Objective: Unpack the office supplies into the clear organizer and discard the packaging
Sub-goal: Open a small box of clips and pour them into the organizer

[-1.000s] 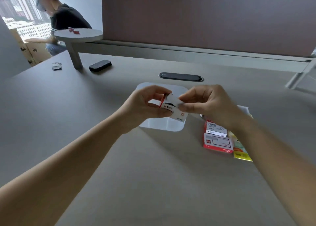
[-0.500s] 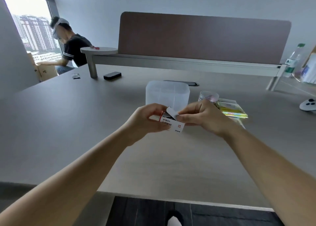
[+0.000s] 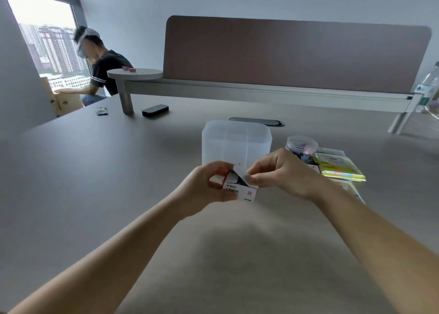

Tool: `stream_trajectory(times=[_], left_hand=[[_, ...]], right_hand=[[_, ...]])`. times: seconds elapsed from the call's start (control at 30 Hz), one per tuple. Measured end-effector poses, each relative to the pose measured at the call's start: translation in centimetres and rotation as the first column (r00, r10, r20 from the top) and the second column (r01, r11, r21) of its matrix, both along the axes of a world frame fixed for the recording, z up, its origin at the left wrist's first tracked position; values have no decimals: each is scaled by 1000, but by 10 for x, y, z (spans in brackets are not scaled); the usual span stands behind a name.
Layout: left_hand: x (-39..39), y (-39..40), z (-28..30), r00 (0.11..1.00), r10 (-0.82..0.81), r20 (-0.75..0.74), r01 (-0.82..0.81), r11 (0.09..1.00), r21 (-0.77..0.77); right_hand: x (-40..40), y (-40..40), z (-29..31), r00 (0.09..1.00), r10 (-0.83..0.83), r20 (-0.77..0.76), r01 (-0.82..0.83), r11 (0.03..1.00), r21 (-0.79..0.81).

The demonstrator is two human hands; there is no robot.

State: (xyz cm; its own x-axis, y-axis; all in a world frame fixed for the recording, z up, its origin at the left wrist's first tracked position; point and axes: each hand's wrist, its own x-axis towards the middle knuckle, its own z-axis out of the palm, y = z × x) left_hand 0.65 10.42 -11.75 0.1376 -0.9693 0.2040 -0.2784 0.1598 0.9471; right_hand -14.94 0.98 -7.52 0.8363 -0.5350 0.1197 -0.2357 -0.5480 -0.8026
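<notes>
Nearest to me, both forearms reach out over the middle of the tabletop (image 3: 95, 183), and between the hands I have a small red-and-white paperclip box (image 3: 241, 190) lifted clear of the surface. My left hand (image 3: 209, 185) is curled around the box's left end, thumb on top and fingers wrapped beneath, so the box sits in that grip with its printed face toward me. My right hand (image 3: 282, 171) comes in from the right and pinches the raised white flap (image 3: 240, 172) at the box's top between thumb and forefinger; the flap stands up and something dark shows inside the opening. Just beyond the hands, toward the middle of the tabletop, stands the clear organizer (image 3: 235, 140), upright, its near wall partly hidden by my knuckles; the box is held in front of it and a little lower in view, not touching as far as I can tell. To the organizer's right, behind my right hand, sits a round clear tub (image 3: 301, 147) with dark contents, and next to that a yellow-green packet (image 3: 339, 169) lies flat toward the right edge. Farther back I see a dark oval cable slot (image 3: 256, 121), a black oblong object (image 3: 155, 111) and a small crumpled wrapper (image 3: 102, 111) near the far left corner, then the brown divider panel (image 3: 297, 55). Another person (image 3: 104, 74) sits beyond the left far corner by the window.
</notes>
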Motion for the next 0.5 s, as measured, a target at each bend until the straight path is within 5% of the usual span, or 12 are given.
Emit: stream_trajectory(times=[0.13,0.27,0.5], left_hand=[[-5,-12,-12,998,-33,46,30,998,51],[-9,-15,-13,999,-45,-8,46,997,63],[2,-8,-6,953,-68,-295,99,991,90]], right_hand=[[-9,-7,-6,999,-43,9,43,999,-27],[-14,-9,-14,992,-96,78,86,989,119],[2,-8,-13,940,-239,246,225,971,84]])
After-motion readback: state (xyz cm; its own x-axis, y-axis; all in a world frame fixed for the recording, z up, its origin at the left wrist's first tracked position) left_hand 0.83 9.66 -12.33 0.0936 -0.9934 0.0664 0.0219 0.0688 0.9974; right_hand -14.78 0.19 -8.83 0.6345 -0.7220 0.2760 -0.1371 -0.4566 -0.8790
